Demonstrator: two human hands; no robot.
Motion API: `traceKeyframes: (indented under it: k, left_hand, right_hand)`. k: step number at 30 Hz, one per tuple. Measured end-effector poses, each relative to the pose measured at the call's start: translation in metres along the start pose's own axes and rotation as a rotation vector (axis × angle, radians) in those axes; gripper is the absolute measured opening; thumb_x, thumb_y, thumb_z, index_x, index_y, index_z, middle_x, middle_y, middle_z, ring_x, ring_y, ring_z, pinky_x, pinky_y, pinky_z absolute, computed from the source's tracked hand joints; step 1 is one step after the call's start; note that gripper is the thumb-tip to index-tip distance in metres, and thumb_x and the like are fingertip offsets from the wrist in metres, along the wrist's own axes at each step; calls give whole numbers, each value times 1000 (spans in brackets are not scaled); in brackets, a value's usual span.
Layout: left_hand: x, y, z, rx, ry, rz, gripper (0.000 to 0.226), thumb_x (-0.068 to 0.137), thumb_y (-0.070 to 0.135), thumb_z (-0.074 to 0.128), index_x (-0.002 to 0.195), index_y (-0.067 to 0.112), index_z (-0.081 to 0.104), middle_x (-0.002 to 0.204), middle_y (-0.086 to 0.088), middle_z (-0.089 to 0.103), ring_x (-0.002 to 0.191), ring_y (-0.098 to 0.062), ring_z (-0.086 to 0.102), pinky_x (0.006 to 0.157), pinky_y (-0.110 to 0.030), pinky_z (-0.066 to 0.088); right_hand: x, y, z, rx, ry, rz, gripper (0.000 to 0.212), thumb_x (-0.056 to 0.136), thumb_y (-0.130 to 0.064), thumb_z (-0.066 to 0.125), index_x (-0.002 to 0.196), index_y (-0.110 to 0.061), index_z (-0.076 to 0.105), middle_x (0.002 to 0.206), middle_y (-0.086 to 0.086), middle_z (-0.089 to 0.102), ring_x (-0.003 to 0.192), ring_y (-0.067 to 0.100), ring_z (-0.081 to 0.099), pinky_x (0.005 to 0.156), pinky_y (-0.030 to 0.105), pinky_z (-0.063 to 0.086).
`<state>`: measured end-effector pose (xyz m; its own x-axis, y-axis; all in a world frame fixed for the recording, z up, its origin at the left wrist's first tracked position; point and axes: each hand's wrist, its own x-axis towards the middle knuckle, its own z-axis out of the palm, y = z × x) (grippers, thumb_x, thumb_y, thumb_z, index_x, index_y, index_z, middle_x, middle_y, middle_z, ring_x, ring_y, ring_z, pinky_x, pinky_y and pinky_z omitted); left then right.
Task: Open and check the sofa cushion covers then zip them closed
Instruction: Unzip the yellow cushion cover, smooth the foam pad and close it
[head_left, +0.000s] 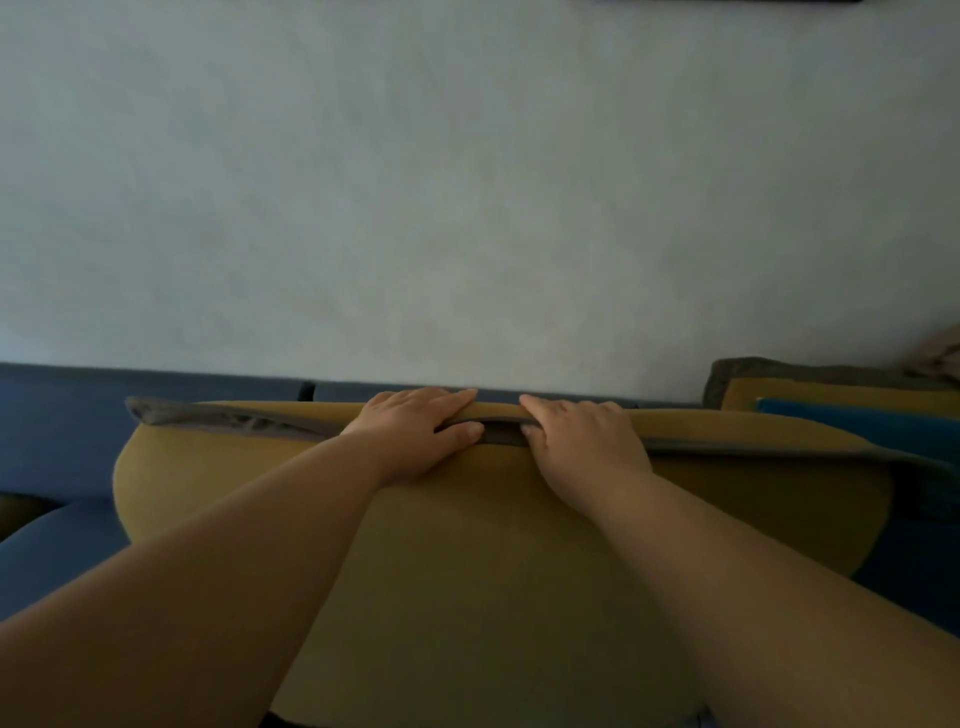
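A large mustard-yellow sofa cushion (467, 545) stands on edge in front of me, its top edge trimmed with grey piping. My left hand (415, 426) grips that top edge just left of centre, fingers over the far side and thumb on the near side. My right hand (582, 436) grips the same edge right beside it, thumb pressed into a dark gap (501, 431) between the two hands where the cover's seam is parted. To the left the grey edge (234, 418) looks loose and wrinkled. The zip slider is not visible.
A blue sofa (57, 431) runs behind and under the cushion, against a pale wall (467, 182). At the right stand another yellow cushion with grey trim (831, 395) and a blue cushion (857, 428). A bit of beige fabric (940, 358) shows at the far right edge.
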<state>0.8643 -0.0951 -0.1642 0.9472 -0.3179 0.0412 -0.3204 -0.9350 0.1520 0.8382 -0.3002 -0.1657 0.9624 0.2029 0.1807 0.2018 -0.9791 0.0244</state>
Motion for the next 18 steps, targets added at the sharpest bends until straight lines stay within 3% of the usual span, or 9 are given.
traceKeyframes:
  k: [11,18]
  left_hand:
    - [15,-7,-2,5,12,-49,63,91,70,23,149,45,18,155,11,29,142,-14,23,116,-39,17]
    - [-21,-3,3,-10,21,1,64,91,69,23,150,44,15,154,12,28,142,-15,24,116,-38,16]
  right_hand:
    - [25,3,5,5,29,-19,50,103,-44,23,149,-28,33,144,-2,52,127,24,48,105,41,33]
    - [-15,-11,5,35,39,10,51,105,-43,19,153,-27,26,152,-5,41,139,18,37,114,41,25]
